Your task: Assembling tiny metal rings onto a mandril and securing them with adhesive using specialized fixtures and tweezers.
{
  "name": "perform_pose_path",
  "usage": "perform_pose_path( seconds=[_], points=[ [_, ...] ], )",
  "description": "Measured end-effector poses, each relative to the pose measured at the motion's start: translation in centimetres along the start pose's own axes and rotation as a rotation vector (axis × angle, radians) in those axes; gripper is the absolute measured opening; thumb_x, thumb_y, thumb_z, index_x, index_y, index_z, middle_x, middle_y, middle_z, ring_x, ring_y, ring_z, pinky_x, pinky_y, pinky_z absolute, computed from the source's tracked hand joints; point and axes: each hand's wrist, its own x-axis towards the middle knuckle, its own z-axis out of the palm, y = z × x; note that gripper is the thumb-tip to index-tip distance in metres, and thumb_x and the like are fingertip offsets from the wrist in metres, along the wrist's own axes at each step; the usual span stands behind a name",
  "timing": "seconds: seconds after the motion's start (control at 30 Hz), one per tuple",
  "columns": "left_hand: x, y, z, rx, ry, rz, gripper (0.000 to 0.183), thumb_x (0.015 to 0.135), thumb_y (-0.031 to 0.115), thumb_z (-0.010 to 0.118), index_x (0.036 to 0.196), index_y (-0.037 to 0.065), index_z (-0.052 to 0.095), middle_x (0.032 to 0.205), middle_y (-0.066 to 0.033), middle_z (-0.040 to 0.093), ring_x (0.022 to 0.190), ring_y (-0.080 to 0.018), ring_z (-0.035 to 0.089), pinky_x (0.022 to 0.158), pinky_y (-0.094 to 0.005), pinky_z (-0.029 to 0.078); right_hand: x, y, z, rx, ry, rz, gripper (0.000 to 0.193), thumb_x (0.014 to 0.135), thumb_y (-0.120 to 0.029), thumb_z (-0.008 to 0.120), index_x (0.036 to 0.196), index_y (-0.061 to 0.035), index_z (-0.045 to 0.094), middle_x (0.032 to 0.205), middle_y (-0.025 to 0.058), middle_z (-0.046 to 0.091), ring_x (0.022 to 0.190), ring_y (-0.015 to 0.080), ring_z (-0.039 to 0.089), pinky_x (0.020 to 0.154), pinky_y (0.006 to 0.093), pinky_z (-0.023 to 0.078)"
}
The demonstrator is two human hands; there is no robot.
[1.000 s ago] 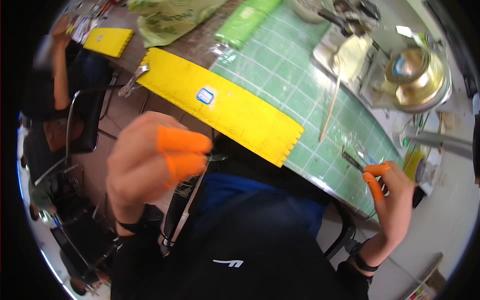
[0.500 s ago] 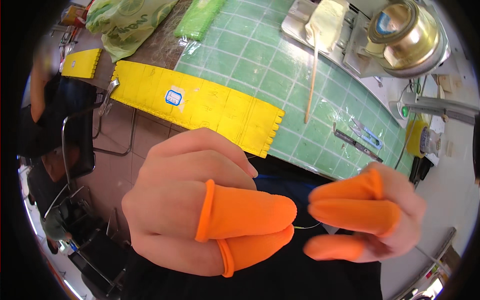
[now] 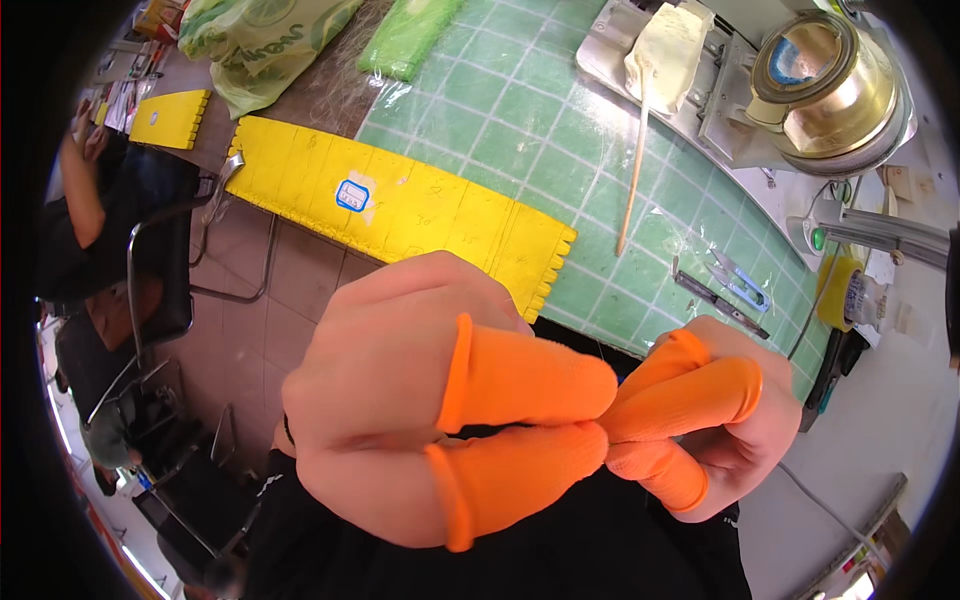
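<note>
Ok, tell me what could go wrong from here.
The left hand and right hand meet at their orange-covered fingertips; anything small pinched there is hidden from view and might slip unnoticed. The slim dark tool lies on the green surface just beyond the right hand, so a careless swing could knock it.

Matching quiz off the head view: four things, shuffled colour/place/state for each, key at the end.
Things
1. left hand
2. right hand
3. thin tan stick
4. longer yellow strip

Descriptions
A. upper end overlaps a cream-coloured block
B. three orange finger covers in view
C. carries a blue-edged label
D. two orange finger covers in view

Pairs: 1-D; 2-B; 3-A; 4-C
</note>
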Motion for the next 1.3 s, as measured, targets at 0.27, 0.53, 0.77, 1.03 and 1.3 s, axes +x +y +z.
perform_pose_path(
  seconds=[0.27,0.53,0.77,1.03,1.3],
  points=[
    [0.6,-1.0,-0.1,0.002,-0.105,0.091,0.034,0.064,0.018,0.096,0.090,0.008,0.076,0.087,-0.0089,0.074,0.072,-0.0182,0.065,0.066,-0.0342,0.057,-0.3,0.3,-0.5,0.244,-0.066,0.164,0.020,0.076,-0.005,0.086,0.086,0.0045,0.072,0.070,0.0096,0.069,0.054,0.0138,0.052,0.046,0.0249,0.036],
    [0.0,-0.4,0.9,-0.184,-0.018,-0.141,0.030,0.071,0.015,0.094,0.095,0.006,0.078,0.091,-0.0098,0.072,0.076,-0.0219,0.065,0.067,-0.0346,0.056,-0.7,0.6,-1.1,0.340,-0.051,0.187,0.026,0.079,-0.011,0.087,0.091,0.0059,0.070,0.075,0.0108,0.070,0.052,0.0097,0.052,0.044,0.0215,0.034],
    [0.4,-0.2,0.4,-0.220,-0.064,-0.224,0.030,0.071,0.015,0.094,0.095,0.004,0.078,0.094,-0.0107,0.071,0.079,-0.0240,0.066,0.070,-0.0356,0.056,-0.1,1.0,-1.2,0.151,-0.042,0.016,0.029,0.074,-0.009,0.090,0.092,0.0037,0.071,0.071,0.0090,0.068,0.050,0.0086,0.052,0.044,0.0205,0.033],
    [-0.7,0.3,0.2,-0.320,-0.073,-0.374,0.030,0.076,0.001,0.089,0.101,-0.002,0.072,0.088,-0.0158,0.072,0.078,-0.0240,0.071,0.069,-0.0339,0.056,-0.3,0.9,0.5,-0.112,0.057,-0.131,0.025,0.072,-0.002,0.088,0.090,0.0022,0.073,0.069,0.0063,0.063,0.049,0.0119,0.051,0.045,0.0236,0.032],
    [-5.2,1.0,0.3,-0.635,0.183,-0.883,0.035,0.085,-0.012,0.075,0.116,-0.005,0.060,0.101,-0.0167,0.071,0.073,-0.0166,0.069,0.070,-0.0281,0.055,0.0,2.3,2.7,-0.485,-0.105,-0.192,0.036,0.061,-0.004,0.081,0.096,0.0010,0.076,0.074,0.0063,0.064,0.052,0.0171,0.059,0.043,0.0274,0.041]
  ],
)
